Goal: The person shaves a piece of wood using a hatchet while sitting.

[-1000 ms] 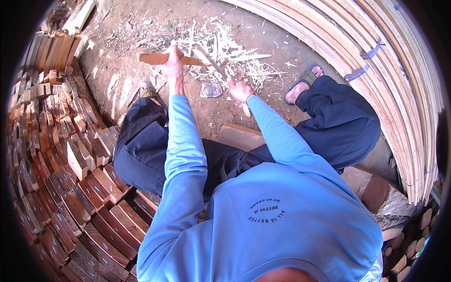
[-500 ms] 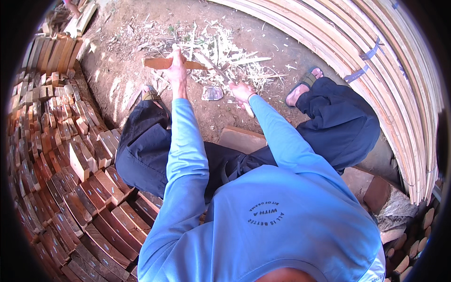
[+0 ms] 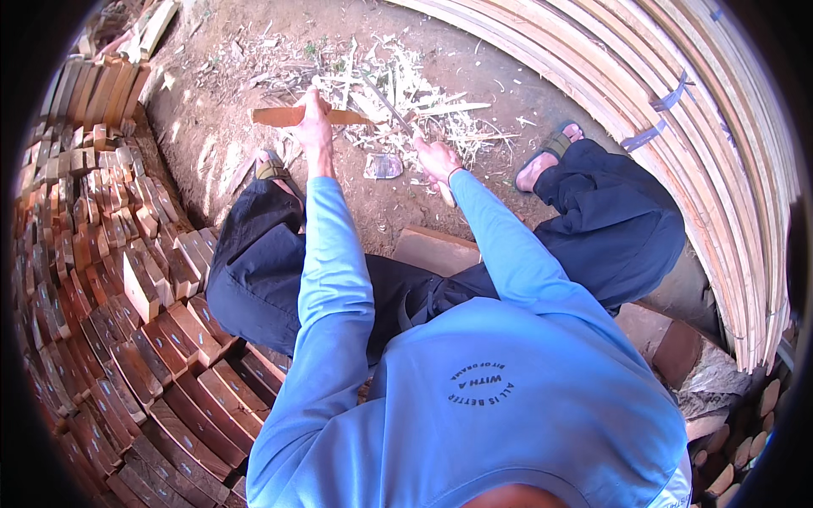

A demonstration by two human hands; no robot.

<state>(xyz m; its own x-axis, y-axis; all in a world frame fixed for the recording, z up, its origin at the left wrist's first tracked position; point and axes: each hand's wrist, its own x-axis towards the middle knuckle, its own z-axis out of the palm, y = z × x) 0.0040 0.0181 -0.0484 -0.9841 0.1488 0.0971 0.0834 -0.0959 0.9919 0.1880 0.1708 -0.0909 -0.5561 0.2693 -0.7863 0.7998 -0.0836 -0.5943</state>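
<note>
My left hand (image 3: 314,123) is wrapped round the middle of a short, flat piece of brown wood (image 3: 273,117), which lies crosswise with an end out on each side of the fist. In my right hand (image 3: 436,161) is a large knife (image 3: 388,103), gripped by its pale wooden handle (image 3: 447,195). Its long, straight blade points forward and to the left, close to the right end of the wood. Whether the blade touches the wood, I cannot tell. Pale wood shavings (image 3: 405,85) litter the dirt just beyond both hands.
Stacked brown wood blocks (image 3: 127,339) fill the left side. Long pale strips (image 3: 584,51), tied in bundles, curve along the right. A reddish-brown block (image 3: 436,251) lies between my legs, and a small flat piece (image 3: 383,167) lies on the ground between my arms.
The knife blade has swung up and away, its tip now farther forward of the wood. My left hand and the wood have shifted slightly left.
</note>
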